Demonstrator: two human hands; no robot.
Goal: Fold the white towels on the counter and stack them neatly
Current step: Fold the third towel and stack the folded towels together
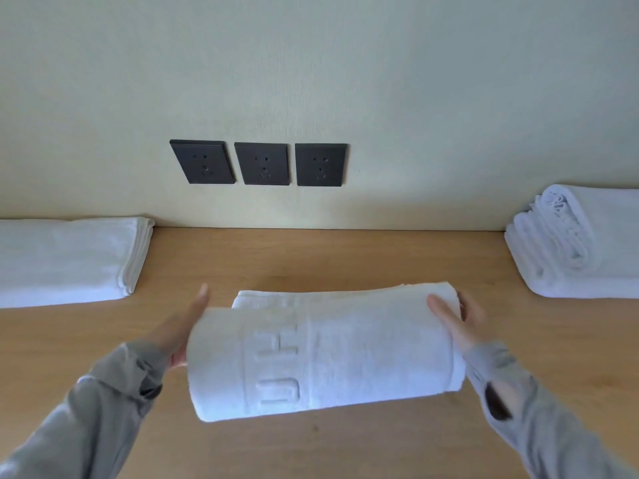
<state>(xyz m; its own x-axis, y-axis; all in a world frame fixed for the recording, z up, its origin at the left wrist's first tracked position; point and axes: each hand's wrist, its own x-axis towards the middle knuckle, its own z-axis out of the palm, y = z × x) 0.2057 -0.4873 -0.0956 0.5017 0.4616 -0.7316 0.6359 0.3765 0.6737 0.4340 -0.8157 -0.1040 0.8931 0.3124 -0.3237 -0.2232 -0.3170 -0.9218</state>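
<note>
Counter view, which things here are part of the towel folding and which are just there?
Part of the job:
towel in hand
left hand
right hand
left stack
right pile
counter

Just there:
three sockets
wall

Three dark wall sockets (pixel 258 163) mounted in a row, centre-left of the frame, on a pale wall (pixel 415 81); spaced close, not touching; set above the wall's bottom edge, which crosses mid-frame
</note>
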